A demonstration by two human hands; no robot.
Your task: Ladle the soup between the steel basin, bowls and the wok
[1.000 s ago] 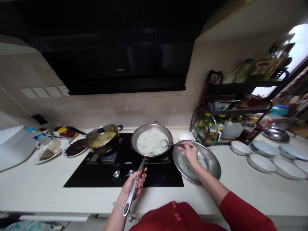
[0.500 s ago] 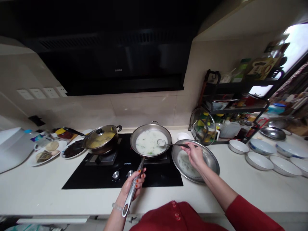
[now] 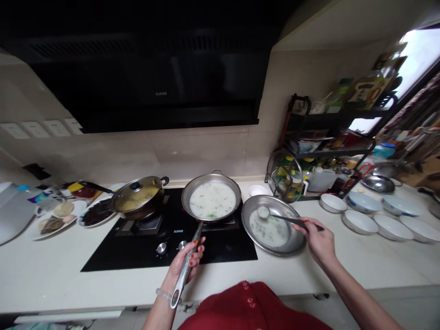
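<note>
My left hand (image 3: pixel 191 257) is wrapped round the long metal handle of a frying pan (image 3: pixel 237 208) on the right burner. White soup (image 3: pixel 212 198) with green bits fills much of the pan. In my right hand (image 3: pixel 320 240) is the dark handle of a ladle (image 3: pixel 282 217). The ladle's bowl is over the wide metal basin (image 3: pixel 297 245), at the far side of the pale liquid (image 3: pixel 270 231) in it. That liquid has green pieces too. The basin stands on the counter, just right of the stove (image 3: pixel 220 251).
A lidded pot (image 3: pixel 137 197) of yellowish food sits on the left burner. Plates of food (image 3: pixel 76 215) lie to its left. Behind the basin are a small white bowl (image 3: pixel 257 190), a glass lid (image 3: pixel 285 175) and a seasoning rack (image 3: pixel 330 158). Several bowls (image 3: pixel 360 222) stand at right.
My right hand has carried the ladle from over the pan rightward to the basin. My left hand keeps its hold on the pan handle. The view has shifted slightly.
</note>
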